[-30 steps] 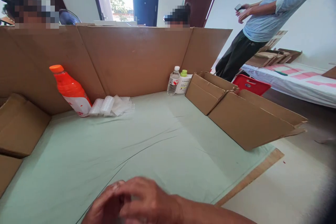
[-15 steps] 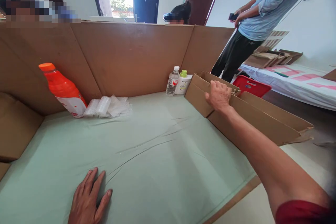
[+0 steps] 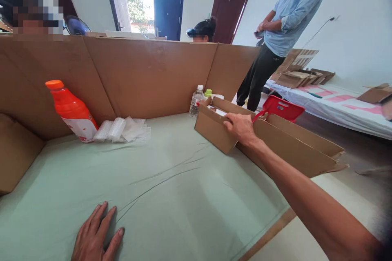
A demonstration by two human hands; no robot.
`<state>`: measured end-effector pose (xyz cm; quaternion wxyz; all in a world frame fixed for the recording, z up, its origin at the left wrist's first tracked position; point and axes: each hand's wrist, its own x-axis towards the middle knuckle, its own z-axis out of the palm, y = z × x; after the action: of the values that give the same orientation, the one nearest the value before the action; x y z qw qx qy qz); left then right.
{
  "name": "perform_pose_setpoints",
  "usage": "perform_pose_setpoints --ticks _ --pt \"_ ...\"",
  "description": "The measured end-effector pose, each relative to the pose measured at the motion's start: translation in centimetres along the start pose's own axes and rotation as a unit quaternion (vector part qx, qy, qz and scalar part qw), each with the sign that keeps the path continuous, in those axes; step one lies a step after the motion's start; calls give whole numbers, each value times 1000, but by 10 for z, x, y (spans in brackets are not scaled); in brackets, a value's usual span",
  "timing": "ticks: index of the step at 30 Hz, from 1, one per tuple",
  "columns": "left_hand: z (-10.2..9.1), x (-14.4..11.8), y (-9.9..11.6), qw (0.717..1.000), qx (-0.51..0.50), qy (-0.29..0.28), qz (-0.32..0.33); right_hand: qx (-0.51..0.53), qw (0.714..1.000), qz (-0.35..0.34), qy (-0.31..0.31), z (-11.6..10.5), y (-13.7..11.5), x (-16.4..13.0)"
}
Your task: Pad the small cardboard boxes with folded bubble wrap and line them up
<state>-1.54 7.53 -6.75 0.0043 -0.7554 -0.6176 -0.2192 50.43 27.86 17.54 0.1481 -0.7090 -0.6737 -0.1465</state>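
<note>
My right hand (image 3: 241, 127) grips the near end of a small open cardboard box (image 3: 213, 130), with its fingers over the rim. Something white shows inside the box, but I cannot make out what. A longer open cardboard box (image 3: 284, 144) lies to the right, along the table's edge. Spread flat on the green tablecloth (image 3: 171, 200), my left hand (image 3: 96, 232) holds nothing. Behind the small box stand a clear plastic bottle (image 3: 196, 102) and a white bottle with a green cap (image 3: 208, 93), partly hidden.
An orange bottle (image 3: 72, 112) leans beside bubble wrap (image 3: 122, 129) at the back left. Brown cardboard panels (image 3: 153, 75) wall the far side. Another cardboard box (image 3: 20, 153) sits at left. Beyond the table are a red plastic chair (image 3: 283, 108), a standing person (image 3: 281, 28) and a covered bed (image 3: 333, 102).
The small box has come away from the longer one, moving left and nearer with my right hand, and now partly hides the white bottle. My left hand stays flat. The view has shifted slightly.
</note>
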Motion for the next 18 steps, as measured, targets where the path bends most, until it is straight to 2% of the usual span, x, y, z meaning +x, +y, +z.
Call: perform_pose_setpoints --ticks 2,4,7,10,13,15,17,18 --pt "-2 1 6 999 -29 23 -21 33 997 -69 -6 -10 -24 -26" --pt "-7 3 16 995 -67 54 -50 98 980 -170 0 -23 -50 -54" --pt "-22 4 39 984 -128 71 -102 206 927 -312 10 -42 -93 -91" --pt "-41 2 65 967 -194 87 -140 271 877 -395 -21 -54 -137 -119" --pt "-57 -5 83 952 -224 111 -174 317 837 -444 -52 -59 -167 -135" --pt "-61 -11 87 945 -231 110 -202 355 820 -446 -47 -59 -173 -139" --pt "-61 -17 85 936 -245 108 -230 399 823 -404 -26 -56 -168 -138" --pt "-60 -20 84 930 -253 110 -241 422 831 -361 -19 -53 -162 -137"
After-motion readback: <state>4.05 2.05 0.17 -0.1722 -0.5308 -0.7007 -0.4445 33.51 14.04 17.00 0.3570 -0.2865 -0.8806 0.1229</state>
